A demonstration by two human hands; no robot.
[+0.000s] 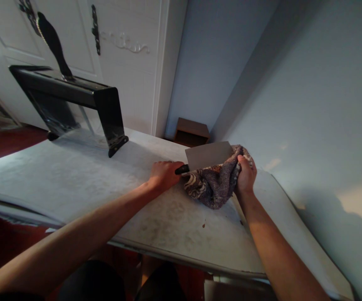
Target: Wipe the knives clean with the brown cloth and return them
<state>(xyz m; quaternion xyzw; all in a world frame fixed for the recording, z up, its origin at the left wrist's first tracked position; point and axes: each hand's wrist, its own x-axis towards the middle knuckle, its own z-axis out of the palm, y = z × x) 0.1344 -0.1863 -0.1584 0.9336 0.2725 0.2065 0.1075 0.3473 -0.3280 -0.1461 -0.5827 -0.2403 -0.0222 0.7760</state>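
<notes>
My left hand is closed around the black handle of a cleaver. The cleaver's wide grey blade points to the right, above the table. In my right hand is a bunched, patterned grey-brown cloth, pinched against the far end of the blade. The rest of the cloth hangs below the blade down to the tabletop. The blade's tip is hidden in the cloth.
The white table has stains and a small brown speck. A black knife block with clear sides stands at the back left, a black handle sticking up from it. Behind are a white cabinet, a small brown box-shaped stand and a pale wall.
</notes>
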